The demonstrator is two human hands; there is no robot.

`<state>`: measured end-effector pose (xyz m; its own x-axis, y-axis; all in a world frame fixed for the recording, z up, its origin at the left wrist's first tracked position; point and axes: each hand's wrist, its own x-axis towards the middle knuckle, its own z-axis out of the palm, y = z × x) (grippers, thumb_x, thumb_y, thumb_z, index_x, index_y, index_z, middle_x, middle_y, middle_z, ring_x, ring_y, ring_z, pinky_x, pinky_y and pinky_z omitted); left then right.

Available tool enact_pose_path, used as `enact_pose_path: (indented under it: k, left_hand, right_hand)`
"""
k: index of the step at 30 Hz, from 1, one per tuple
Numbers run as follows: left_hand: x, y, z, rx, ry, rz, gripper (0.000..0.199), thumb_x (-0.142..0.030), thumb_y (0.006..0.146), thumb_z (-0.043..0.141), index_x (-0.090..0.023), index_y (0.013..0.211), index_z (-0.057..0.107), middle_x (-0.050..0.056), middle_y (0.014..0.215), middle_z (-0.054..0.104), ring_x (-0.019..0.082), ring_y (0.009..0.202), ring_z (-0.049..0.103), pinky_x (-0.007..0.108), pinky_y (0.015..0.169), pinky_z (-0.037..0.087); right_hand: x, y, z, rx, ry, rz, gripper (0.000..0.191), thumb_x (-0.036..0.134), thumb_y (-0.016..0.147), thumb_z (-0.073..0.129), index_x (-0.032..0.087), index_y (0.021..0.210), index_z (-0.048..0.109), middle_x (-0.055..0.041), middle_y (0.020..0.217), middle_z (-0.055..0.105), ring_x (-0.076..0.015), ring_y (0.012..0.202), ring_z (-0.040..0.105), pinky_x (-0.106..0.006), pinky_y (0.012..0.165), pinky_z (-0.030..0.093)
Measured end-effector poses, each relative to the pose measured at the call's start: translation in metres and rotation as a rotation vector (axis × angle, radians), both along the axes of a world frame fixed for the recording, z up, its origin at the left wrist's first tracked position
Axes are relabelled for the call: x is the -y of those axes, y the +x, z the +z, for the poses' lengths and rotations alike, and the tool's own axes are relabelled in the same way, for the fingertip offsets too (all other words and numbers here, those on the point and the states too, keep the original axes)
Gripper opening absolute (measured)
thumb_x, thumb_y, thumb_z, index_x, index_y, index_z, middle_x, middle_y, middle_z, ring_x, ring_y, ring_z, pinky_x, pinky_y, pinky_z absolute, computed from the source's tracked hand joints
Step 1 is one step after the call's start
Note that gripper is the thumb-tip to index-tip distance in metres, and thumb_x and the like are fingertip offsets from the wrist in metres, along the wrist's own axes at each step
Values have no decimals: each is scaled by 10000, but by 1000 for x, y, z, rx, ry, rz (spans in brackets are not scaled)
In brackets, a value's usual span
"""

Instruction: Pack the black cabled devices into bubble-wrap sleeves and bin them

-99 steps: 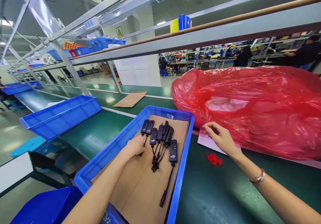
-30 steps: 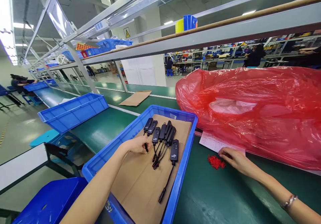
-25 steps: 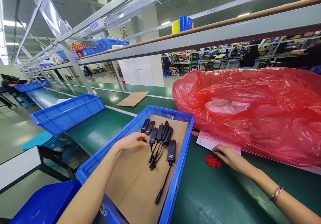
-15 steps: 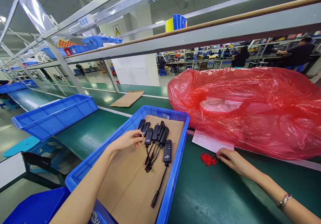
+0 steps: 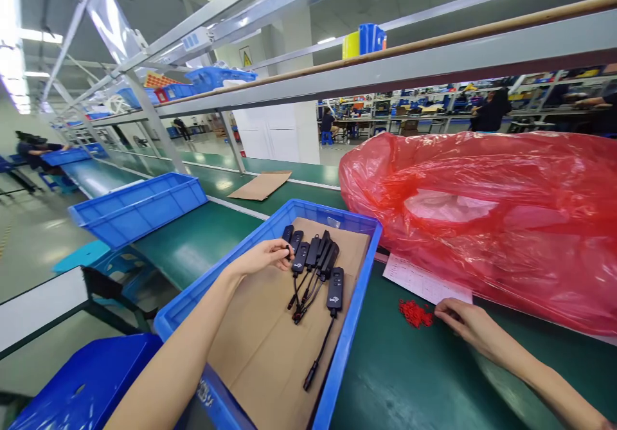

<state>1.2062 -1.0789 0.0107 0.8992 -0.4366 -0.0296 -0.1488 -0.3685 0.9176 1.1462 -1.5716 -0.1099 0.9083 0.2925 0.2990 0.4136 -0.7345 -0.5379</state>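
Observation:
Over the far left part of a blue tray (image 5: 359, 282), my left hand (image 5: 267, 258) pinches a small black part (image 5: 288, 250), mostly hidden by the fingertips. Right beside it, several black handheld controllers (image 5: 313, 253) with short cables lie bunched on the tray's cardboard liner (image 5: 250, 346). One more controller (image 5: 335, 288) rests apart on the right, its cable stretched toward me. On the green bench, my right hand (image 5: 465, 322) is at the right edge of a small pile of red pieces (image 5: 415, 313). Its fingertips are drawn together; whether they hold a piece is hidden.
A large red plastic bag (image 5: 506, 243) bulges behind my right hand, partly over a printed sheet (image 5: 424, 279). Another blue tray (image 5: 139, 208) stands at left, and flat cardboard (image 5: 260, 186) lies behind. A shelf rail (image 5: 409, 57) crosses overhead.
The camera view has turned a little left, so everything appears shifted right. My left hand keeps its pinch beside the controllers. My right hand stays by the red pile, fingertips slightly farther from it.

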Motion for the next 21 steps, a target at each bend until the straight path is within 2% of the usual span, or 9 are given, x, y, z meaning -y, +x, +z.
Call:
enact_pose_path:
  k: [2, 4, 7, 9, 12, 14, 17, 21]
  left_hand:
    - [2, 1, -4, -4, -43, 24, 482, -600, 817, 728, -162, 1001, 641, 59, 948, 683, 163, 805, 679, 340, 822, 579]
    - [4, 2, -8, -10, -77, 54, 521, -612, 781, 760, -165, 1021, 645, 55, 936, 680, 153, 769, 673, 325, 777, 584]
    - [6, 3, -13, -19, -107, 89, 555, -627, 758, 777, -160, 1036, 667, 43, 880, 674, 142, 735, 670, 305, 747, 581]
    - [8, 3, -15, -30, -112, 97, 569, -640, 746, 782, -152, 1023, 687, 39, 843, 673, 141, 717, 675, 298, 734, 579]
    - [10, 1, -15, -48, -105, 92, 567, -620, 718, 816, -141, 998, 703, 42, 822, 683, 144, 687, 683, 306, 719, 583]
    - [12, -1, -16, -48, -100, 90, 550, -588, 702, 840, -131, 974, 698, 42, 811, 687, 145, 671, 680, 313, 710, 588]
    - [15, -2, -16, -34, -91, 94, 480, -526, 726, 839, -125, 942, 690, 33, 778, 682, 149, 670, 680, 322, 711, 595]
    - [18, -3, -16, -17, -74, 96, 332, -423, 778, 811, -138, 908, 701, 11, 756, 668, 145, 674, 680, 317, 711, 603]
  right_hand:
    - [-14, 7, 29, 31, 28, 28, 558, 722, 946, 416, 247, 754, 637, -30, 600, 658, -185, 483, 582, -308, 490, 466]
    - [-41, 20, 61, 68, 61, 80, 497, 682, 958, 459, 247, 819, 656, -31, 638, 674, -189, 524, 601, -304, 511, 468]
    - [-103, 47, 103, 109, 109, 212, 408, 628, 967, 516, 254, 911, 669, -43, 790, 723, -195, 632, 640, -307, 595, 499]
    - [-152, 68, 118, 121, 121, 316, 406, 620, 969, 525, 245, 894, 663, -44, 802, 713, -195, 672, 646, -314, 636, 510]
    - [-216, 94, 121, 123, 115, 442, 410, 586, 983, 548, 208, 870, 656, -28, 796, 686, -164, 678, 627, -311, 650, 514]
    - [-243, 104, 117, 113, 103, 503, 392, 548, 995, 578, 184, 872, 654, -5, 789, 665, -145, 681, 617, -310, 668, 522]
    - [-259, 109, 111, 78, 89, 566, 359, 501, 1013, 595, 173, 880, 654, 14, 787, 653, -128, 662, 613, -298, 660, 535]
    - [-259, 106, 111, 32, 76, 608, 337, 474, 1028, 586, 164, 919, 662, 13, 803, 664, -124, 656, 624, -288, 642, 541]
